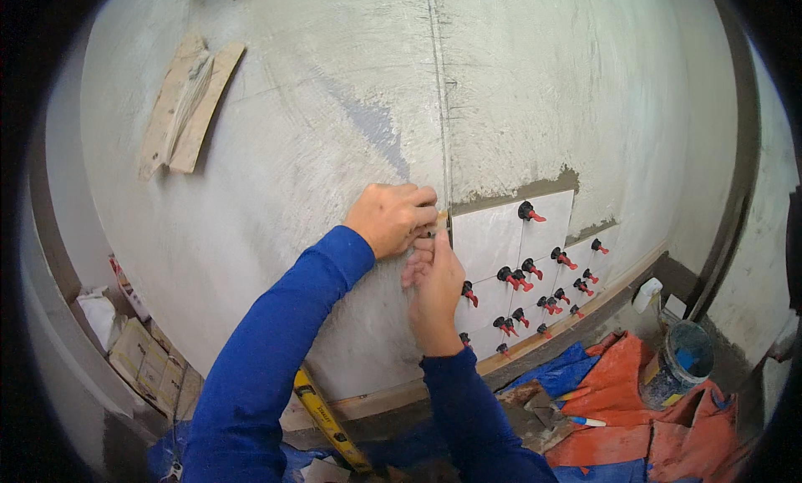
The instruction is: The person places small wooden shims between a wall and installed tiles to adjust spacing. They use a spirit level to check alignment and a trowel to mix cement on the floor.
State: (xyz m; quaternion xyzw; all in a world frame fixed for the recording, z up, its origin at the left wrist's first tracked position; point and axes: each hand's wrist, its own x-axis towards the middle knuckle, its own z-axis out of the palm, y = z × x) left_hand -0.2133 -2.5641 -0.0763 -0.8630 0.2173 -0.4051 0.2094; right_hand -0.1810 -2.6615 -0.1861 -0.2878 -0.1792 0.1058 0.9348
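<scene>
My left hand (393, 217) is at the wall (251, 199), fingers curled at the left edge of the white tiles (484, 245), beside a vertical line running up the plaster. My right hand (436, 287) is just below it, thumb raised and fingers bent toward the same spot. A small yellowish piece shows by the fingertips; what each hand grips is partly hidden. Several red-and-black leveling clips (530, 212) stick out from the tile joints. A yellow spirit level (326, 416) leans below my forearms.
A stained board (171, 116) is on the upper left wall. Boxes (146, 362) and a white bag (98, 316) lie at lower left. A bucket (677, 366), white bottle (646, 295), orange-and-blue tarpaulin (601, 433) and tools are at lower right. A wooden batten (401, 394) runs under the tiles.
</scene>
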